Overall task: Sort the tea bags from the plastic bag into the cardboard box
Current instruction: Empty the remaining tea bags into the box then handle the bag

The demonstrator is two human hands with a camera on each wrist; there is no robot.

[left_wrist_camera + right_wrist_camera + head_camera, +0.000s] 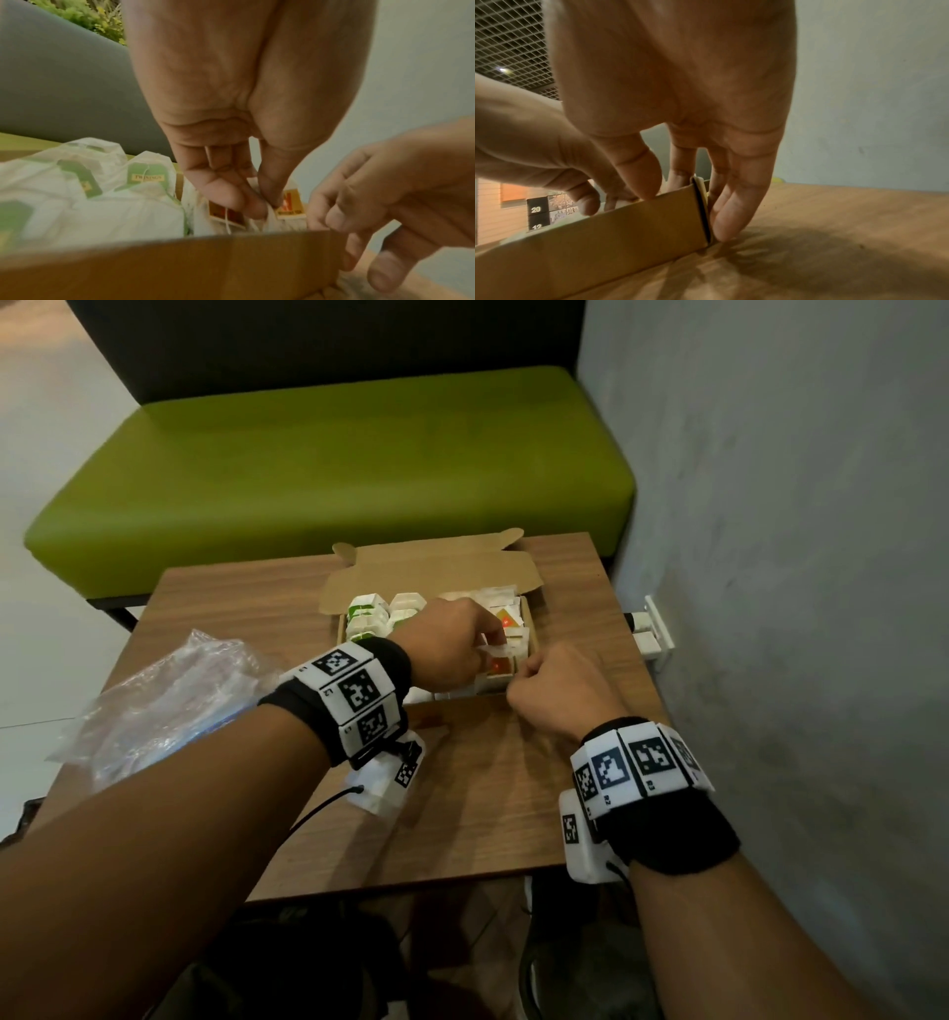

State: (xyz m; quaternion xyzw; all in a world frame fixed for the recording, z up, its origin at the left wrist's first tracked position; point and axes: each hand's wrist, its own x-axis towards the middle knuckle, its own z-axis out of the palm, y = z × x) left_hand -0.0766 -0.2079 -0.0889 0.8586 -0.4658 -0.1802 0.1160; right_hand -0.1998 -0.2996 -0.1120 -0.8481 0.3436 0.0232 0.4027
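Observation:
An open cardboard box (436, 575) sits at the far middle of the wooden table (488, 788), with tea bags packed in rows. Green-tagged tea bags (146, 178) fill its left side and yellow-and-red-tagged ones (506, 619) its right. My left hand (490, 643) reaches into the right part of the box; thumb and forefinger pinch a white tea bag (272, 217) with a yellow tag. My right hand (529, 672) grips the near right corner of the box (603, 243), thumb on the front rim, some fingers inside and one outside the side wall. A crumpled clear plastic bag (169, 701) lies at the table's left edge.
A green bench (334, 464) stands just behind the table. A grey wall (796, 557) runs close along the right, with a white socket and plugs (652, 634) beside the table's right edge. Bare wood lies between the box and the near edge.

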